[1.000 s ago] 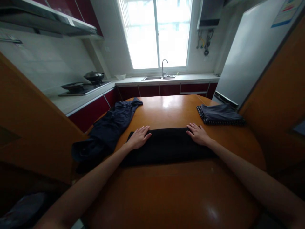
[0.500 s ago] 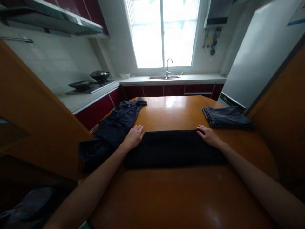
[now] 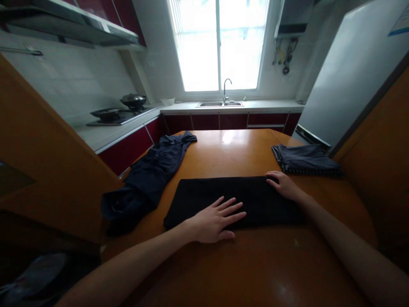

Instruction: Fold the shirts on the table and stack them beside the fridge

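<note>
A black folded cloth (image 3: pixel 230 186) lies flat across the worktop (image 3: pixel 230 153), between a rumpled navy garment (image 3: pixel 156 162) and a folded grey garment (image 3: pixel 303 158). The left hand (image 3: pixel 217 219) spreads over its near edge, fingers splayed and gripping nothing; the right hand (image 3: pixel 284 185) rests at its far right corner, fingers loosely bent, apparently unclenched. The cloth looks soft, fairly light and not fragile, its layers likely to slip or open if pulled by one ply. Both short ends, taken through all the layers with fingers underneath, seem the safest hold.
</note>
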The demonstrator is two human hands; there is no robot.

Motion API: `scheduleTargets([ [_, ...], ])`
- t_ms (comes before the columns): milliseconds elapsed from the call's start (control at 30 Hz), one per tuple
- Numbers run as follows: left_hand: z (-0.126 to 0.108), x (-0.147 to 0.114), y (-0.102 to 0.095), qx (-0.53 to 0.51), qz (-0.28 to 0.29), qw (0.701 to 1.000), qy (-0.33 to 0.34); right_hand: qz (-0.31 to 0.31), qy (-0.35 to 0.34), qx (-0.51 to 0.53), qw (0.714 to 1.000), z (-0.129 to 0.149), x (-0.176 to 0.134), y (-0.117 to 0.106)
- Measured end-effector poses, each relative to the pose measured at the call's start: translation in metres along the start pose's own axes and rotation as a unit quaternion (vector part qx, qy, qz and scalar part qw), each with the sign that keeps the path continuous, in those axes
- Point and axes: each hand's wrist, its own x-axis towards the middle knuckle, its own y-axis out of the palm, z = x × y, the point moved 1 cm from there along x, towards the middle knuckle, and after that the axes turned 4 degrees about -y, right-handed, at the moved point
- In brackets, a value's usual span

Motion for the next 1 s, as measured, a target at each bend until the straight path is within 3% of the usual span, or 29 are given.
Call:
scheduleTargets([
  [367, -0.005, -0.006, -0.018, -0.107, 0.064, 0.987, 0.101, 0.016, 0.013, 0.000, 1.000, 0.007, 0.001, -0.009],
  [533, -0.006, -0.004, -0.022, -0.126, 0.055, 0.983, 0.117, -0.033, -0.020, -0.058, 0.998, 0.069, -0.011, -0.005],
  [700, -0.004, -0.003, -0.023, -0.133, 0.065, 0.982, 0.117, 0.095, -0.086, -0.085, 0.988, 0.142, -0.041, 0.030],
  [800, -0.004, -0.002, -0.025, -0.151, 0.063, 0.980, 0.113, 0.121, -0.066, -0.105, 0.985, 0.152, -0.052, 0.041],
  [1000, -0.005, -0.001, -0.031, -0.166, 0.066, 0.978, 0.109, 0.092, -0.031, -0.100, 0.990, 0.149, -0.068, 0.041],
])
